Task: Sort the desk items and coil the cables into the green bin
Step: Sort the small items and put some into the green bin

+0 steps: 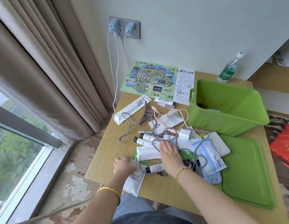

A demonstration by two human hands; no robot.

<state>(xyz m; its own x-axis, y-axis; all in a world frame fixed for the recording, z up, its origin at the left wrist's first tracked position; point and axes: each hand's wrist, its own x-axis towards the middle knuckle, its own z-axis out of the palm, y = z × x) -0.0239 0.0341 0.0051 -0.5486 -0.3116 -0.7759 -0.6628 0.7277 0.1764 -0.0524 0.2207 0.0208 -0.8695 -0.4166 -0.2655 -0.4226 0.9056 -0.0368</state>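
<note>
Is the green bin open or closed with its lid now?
Open: the green bin has no cover; its lid lies flat beside it.

The left grip is covering part of a white packet, hiding its fingertips. Inside the green bin, only a dark ribbed thing is peeking out, unidentifiable.

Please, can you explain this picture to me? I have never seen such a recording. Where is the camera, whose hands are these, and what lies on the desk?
The camera sits on a person's head and looks down at their two bare hands. The right hand lies flat with straight fingers on a grey cable and white packets. The left hand rests curled on a white sachet; whether it grips is unclear. On the wooden desk lie small tubes, a white charger, a map, the green bin and its lid.
</note>
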